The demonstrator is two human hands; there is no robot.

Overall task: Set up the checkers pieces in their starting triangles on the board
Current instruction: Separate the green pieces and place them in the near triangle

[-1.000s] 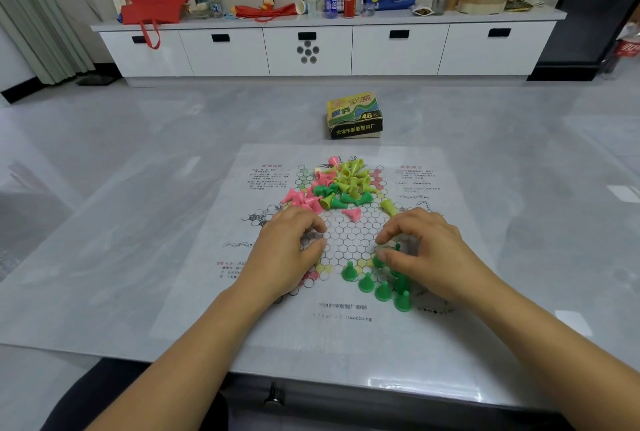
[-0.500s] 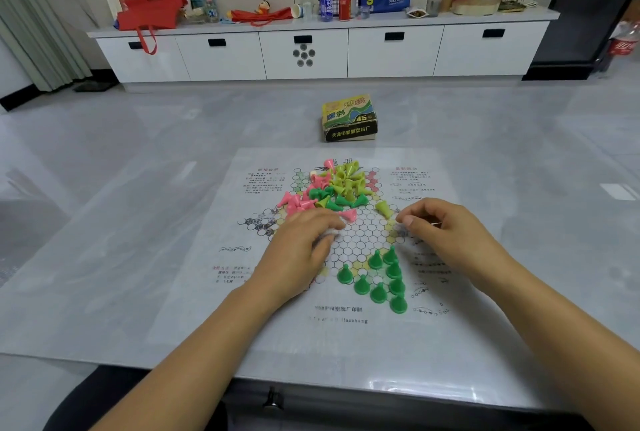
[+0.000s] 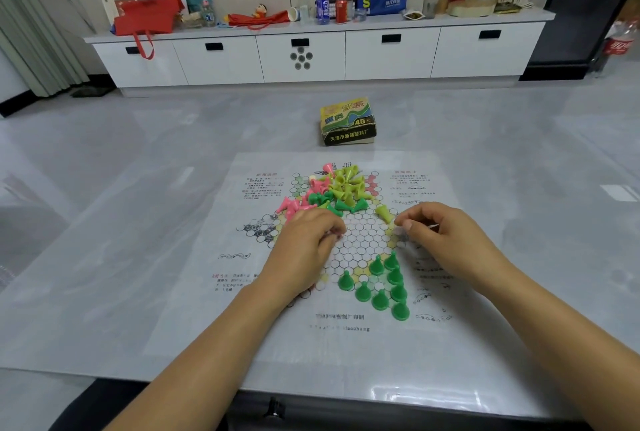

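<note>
Left hand [image 3: 304, 254] and right hand [image 3: 446, 243] rest with curled fingers on the board [image 3: 346, 340] at frame centre; whether either grips a piece is unclear. Eight green pieces [image 3: 380, 299] stand upright just below the hands, with the mixed pile [image 3: 341, 188] above.

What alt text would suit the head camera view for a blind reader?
A left hand and right hand, both curled, hover over a checkers board on a grey table. Upright green pieces stand nearby; a mixed pile lies beyond.
</note>
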